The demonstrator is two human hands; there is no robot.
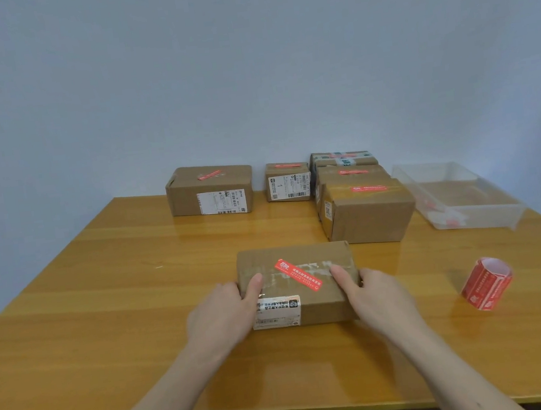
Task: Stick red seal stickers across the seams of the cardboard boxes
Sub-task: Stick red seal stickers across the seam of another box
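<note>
From the head camera, a glossy orange-brown wooden table [105, 310] runs back to a pale blue-grey wall [244, 54].

Near the middle of the front edge lies a cardboard box [312, 305], gripped at both ends. The left hand [222, 313] grasps its left end, thumb [253, 287] lying on the top face and the other fingers hidden round the side. The right hand [375, 294] grasps the right end likewise, its thumb [343, 279] on top. A red seal sticker [298, 274] lies slantwise across the taped seam on the box's top, between the two thumbs. A white shipping label [278, 307] wraps over the front left of the box, touching the left hand.

Towards the far edge stand more boxes. A large box [209, 190] stands left of centre at the far edge, with a red sticker [210, 175] on top. A small box [288, 182] stands just to its right, also bearing a red strip. Right of that, a row of boxes [364, 207] runs from the far edge towards the middle, each touching the next; red stickers show on their tops.

At the far right corner sits a clear plastic bin [487, 208], with some red and white scraps inside, too blurred to name. Near the right edge, well apart from the held box, lies a roll of red stickers [486, 282] on its side.
</note>
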